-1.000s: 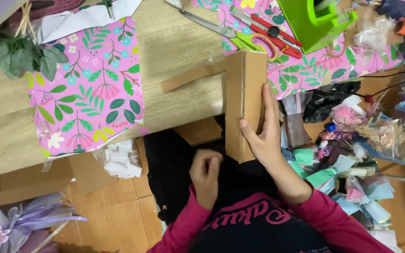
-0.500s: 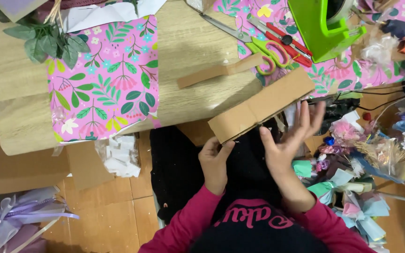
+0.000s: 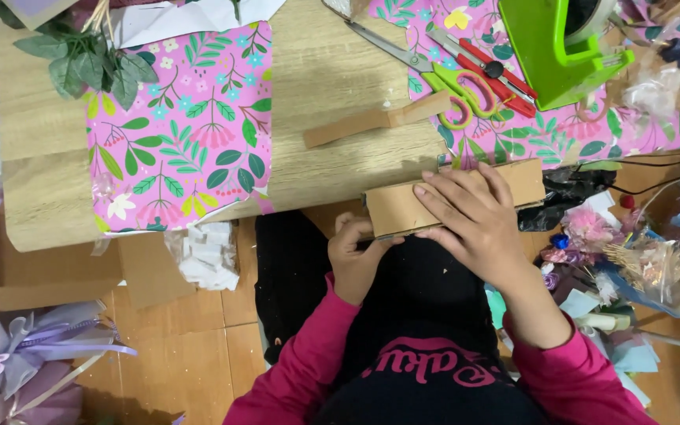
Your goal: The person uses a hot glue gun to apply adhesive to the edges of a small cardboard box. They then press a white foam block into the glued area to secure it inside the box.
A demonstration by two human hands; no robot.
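Observation:
A long brown cardboard box (image 3: 525, 182) lies level across my lap at the table's near edge. My right hand (image 3: 474, 216) rests flat on its top and front face, fingers spread, clasping it. Lower left of that, my left hand (image 3: 354, 256) grips the box's left bottom corner from underneath. Both sleeves are pink. A separate strip of brown cardboard (image 3: 375, 120) lies on the wooden table (image 3: 332, 71) just beyond the box.
Pink floral wrapping paper (image 3: 182, 134) covers the table's left part, and more lies under green-handled scissors (image 3: 426, 67), red scissors (image 3: 485, 67) and a green tape dispenser (image 3: 552, 47). Green leaves (image 3: 88, 59) sit far left. Artificial flowers and ribbons (image 3: 655, 260) pile at right, a lilac bouquet (image 3: 17, 354) lower left.
The box stood on end in my right hand, then tilted, and now lies level and lower against the table edge. My left hand has come up and taken its left corner.

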